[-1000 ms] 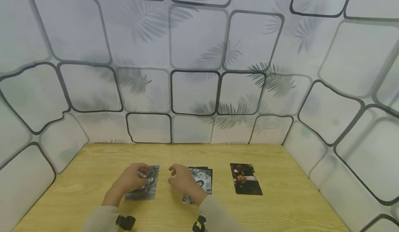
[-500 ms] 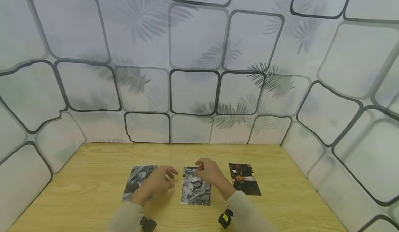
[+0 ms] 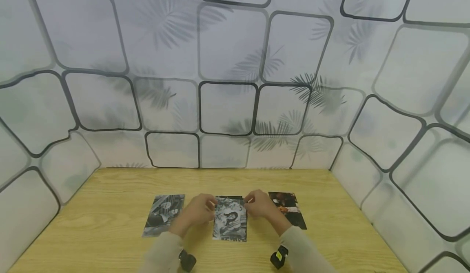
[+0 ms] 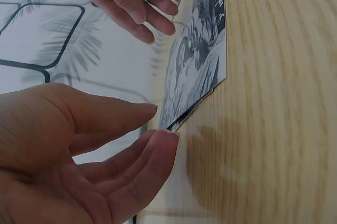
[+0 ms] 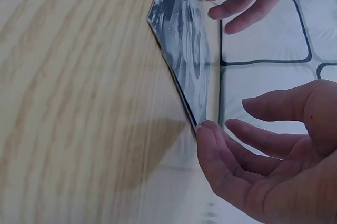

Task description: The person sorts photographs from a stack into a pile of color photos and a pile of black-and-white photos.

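Note:
A black-and-white photo print (image 3: 230, 222) lies in the middle of the table, with the dark edge of another print (image 3: 232, 197) showing beneath its far side. My left hand (image 3: 201, 208) is at its far left corner; in the left wrist view the fingertips (image 4: 167, 138) meet the edge while the thumb stays apart from them. At the opposite corner, my right hand (image 3: 260, 204) has a fingertip (image 5: 206, 129) against the edge, thumb lifted away. Neither hand pinches the prints. Both have loosely bent fingers.
Another black-and-white print (image 3: 161, 214) lies to the left, partly behind my left forearm. On the right is a dark colour print (image 3: 291, 214), overlapped by my right hand and wrist. The wood-grain table (image 3: 330, 240) ends at a patterned wall covering (image 3: 227, 150).
Both hands have moved rightward from the left print and the middle stack, then settled at either side of the middle prints. The top print's lower neighbour shows again at the far edge.

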The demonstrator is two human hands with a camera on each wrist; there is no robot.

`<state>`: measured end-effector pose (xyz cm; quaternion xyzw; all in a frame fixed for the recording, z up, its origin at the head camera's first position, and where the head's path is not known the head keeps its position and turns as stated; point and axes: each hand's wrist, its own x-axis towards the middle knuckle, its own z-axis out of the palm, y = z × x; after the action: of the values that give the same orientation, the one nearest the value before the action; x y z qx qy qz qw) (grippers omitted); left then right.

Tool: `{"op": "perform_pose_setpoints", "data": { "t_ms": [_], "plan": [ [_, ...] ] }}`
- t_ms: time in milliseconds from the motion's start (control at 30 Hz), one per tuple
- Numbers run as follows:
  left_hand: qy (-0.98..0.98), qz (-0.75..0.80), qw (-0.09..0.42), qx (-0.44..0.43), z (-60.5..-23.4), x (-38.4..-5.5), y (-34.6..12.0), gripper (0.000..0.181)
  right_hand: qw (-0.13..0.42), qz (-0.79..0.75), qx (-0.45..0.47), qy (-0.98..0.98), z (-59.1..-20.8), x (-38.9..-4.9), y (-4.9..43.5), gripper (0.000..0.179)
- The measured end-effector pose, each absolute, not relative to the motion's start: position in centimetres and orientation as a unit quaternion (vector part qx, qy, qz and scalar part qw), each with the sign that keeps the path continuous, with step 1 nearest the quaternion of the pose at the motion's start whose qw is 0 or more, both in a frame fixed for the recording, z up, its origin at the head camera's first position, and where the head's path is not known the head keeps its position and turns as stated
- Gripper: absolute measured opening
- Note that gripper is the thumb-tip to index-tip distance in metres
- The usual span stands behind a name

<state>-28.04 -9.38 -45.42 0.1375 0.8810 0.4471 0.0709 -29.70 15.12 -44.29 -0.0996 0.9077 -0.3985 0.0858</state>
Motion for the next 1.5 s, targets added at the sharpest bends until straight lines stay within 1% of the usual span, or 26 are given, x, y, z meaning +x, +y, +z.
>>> {"op": "perform_pose_setpoints", "data": {
  "t_ms": [167, 300, 433, 667, 767, 900, 1100, 1233, 1500],
  "plan": [
    [0.883, 0.446, 0.071, 0.127, -45.2, -28.1, -8.6, 0.041, 0.096, -0.418, -0.086, 0.899, -45.1, -30.0, 15.5, 0.028],
    [0.884, 0.447, 0.072, 0.122, -45.3, -28.1, -8.3, 0.043, 0.094, -0.431, -0.078, 0.894, -45.3, -30.1, 15.7, 0.031],
    [0.883, 0.449, 0.082, 0.112, -45.4, -28.3, -8.1, 0.047, 0.096, -0.441, -0.078, 0.889, -45.5, -30.2, 15.8, 0.032],
    [0.882, 0.454, 0.092, 0.083, -45.5, -28.4, -8.2, 0.071, 0.100, -0.460, -0.069, 0.880, -45.8, -30.1, 15.3, 0.031],
    [0.881, 0.460, 0.089, 0.070, -45.5, -28.3, -8.3, 0.074, 0.102, -0.472, -0.065, 0.873, -45.8, -30.0, 15.1, 0.030],
    [0.878, 0.468, 0.083, 0.059, -45.3, -28.2, -8.5, 0.071, 0.102, -0.487, -0.059, 0.866, -45.8, -29.9, 15.0, 0.029],
    [0.882, 0.462, 0.076, 0.053, -45.3, -27.9, -8.6, 0.062, 0.106, -0.523, -0.041, 0.845, -46.1, -29.9, 15.2, 0.032],
    [0.877, 0.471, 0.083, 0.048, -45.3, -27.9, -8.5, 0.061, 0.114, -0.546, -0.034, 0.829, -46.3, -29.9, 15.1, 0.035],
    [0.871, 0.483, 0.072, 0.057, -45.6, -27.7, -8.8, 0.059, 0.123, -0.541, -0.039, 0.831, -46.0, -29.4, 14.8, 0.033]
  ]
}}
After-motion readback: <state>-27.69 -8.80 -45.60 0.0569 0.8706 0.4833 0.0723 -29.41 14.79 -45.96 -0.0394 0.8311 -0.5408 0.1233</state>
